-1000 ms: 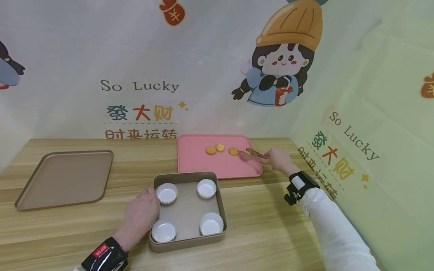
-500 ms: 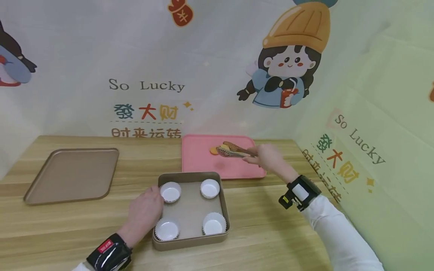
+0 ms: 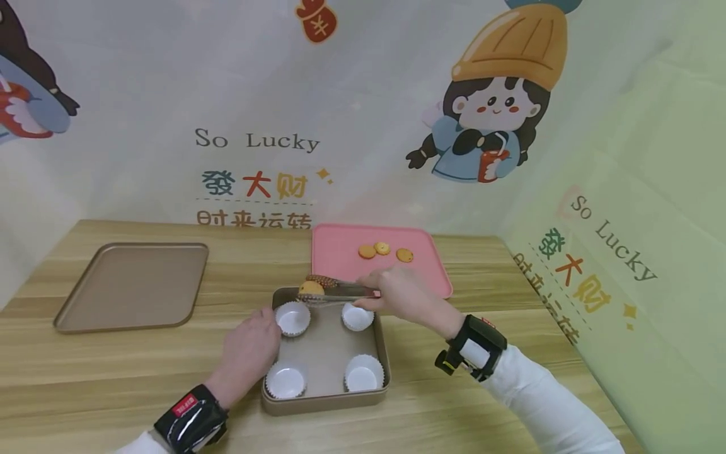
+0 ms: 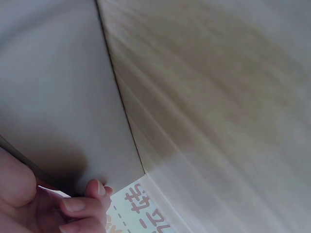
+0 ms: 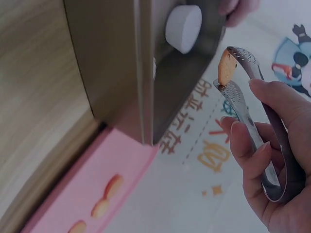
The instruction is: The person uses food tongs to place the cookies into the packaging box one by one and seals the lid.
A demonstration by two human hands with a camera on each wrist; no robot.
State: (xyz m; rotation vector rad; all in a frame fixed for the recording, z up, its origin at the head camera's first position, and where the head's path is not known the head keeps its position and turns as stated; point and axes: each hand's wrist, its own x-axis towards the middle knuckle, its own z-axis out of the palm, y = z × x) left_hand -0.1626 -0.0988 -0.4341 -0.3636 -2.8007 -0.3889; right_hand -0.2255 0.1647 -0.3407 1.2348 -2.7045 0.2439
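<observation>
My right hand (image 3: 403, 293) grips metal tongs (image 3: 346, 293), whose perforated tips pinch a round golden cookie (image 3: 311, 289). In the head view the cookie overlaps the back-left part of a deep brown baking pan (image 3: 326, 403), near a white paper baking cup (image 3: 292, 318). The right wrist view shows the cookie (image 5: 226, 68) held on edge between the tong tips, above the pan's rim. My left hand (image 3: 252, 347) pinches the pan's left rim; in the left wrist view its curled fingertips (image 4: 99, 188) lie against the pan's outer wall (image 4: 63, 97).
More paper cups (image 3: 365, 373) sit in the pan's other corners. Behind it lies a pink tray (image 3: 340, 268) with three cookies (image 3: 404, 255). A flat brown tray (image 3: 136, 284) lies on the left of the wooden table (image 3: 113, 384). Printed fabric hangs behind and right.
The right hand with the tongs has moved left and toward me, from the pink tray to over the pan, carrying a cookie. The left hand stays at the pan's rim.
</observation>
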